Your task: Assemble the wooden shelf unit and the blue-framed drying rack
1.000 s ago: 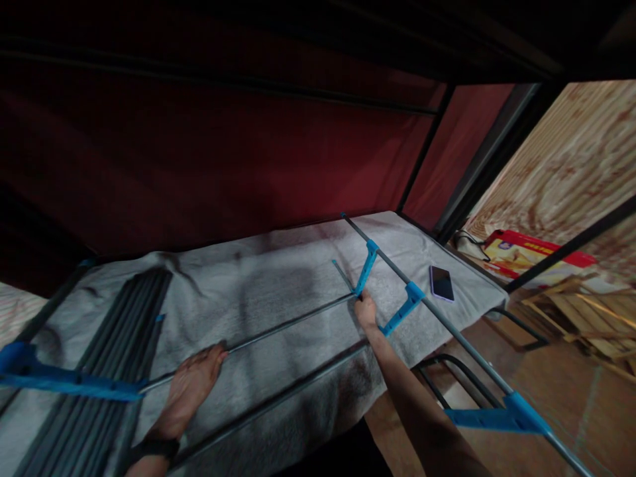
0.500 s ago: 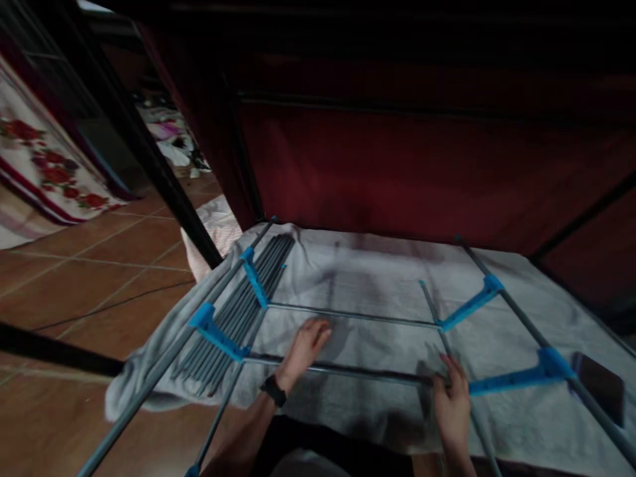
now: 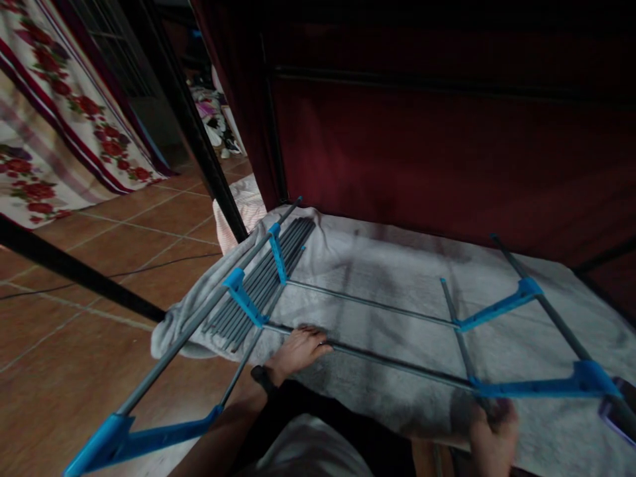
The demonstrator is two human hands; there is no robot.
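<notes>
A frame of grey metal rods and blue plastic brackets stands over a grey blanket (image 3: 397, 265). My left hand (image 3: 298, 351), with a dark band on its wrist, lies over the near cross rod (image 3: 392, 361), fingers curled over it close to the left blue bracket (image 3: 246, 298). Blurred by motion, my right hand (image 3: 494, 434) closes around the right-hand lengthwise rod (image 3: 460, 344), just below the right blue bracket (image 3: 536, 387). The far cross rod (image 3: 368, 303) runs parallel behind. Part of the right hand's grip is smeared.
Several loose grey rods (image 3: 268, 278) lie side by side on the blanket at left. A phone (image 3: 619, 417) rests at the right edge. Dark metal posts (image 3: 199, 132) and a dark red panel (image 3: 422, 152) border the space. Tiled floor (image 3: 99, 278) and a flowered cloth (image 3: 89, 119) are at left.
The view has turned, showing more of the frame's near left. My left hand has come down onto the near cross rod. My right hand has moved nearer, to below the bracket.
</notes>
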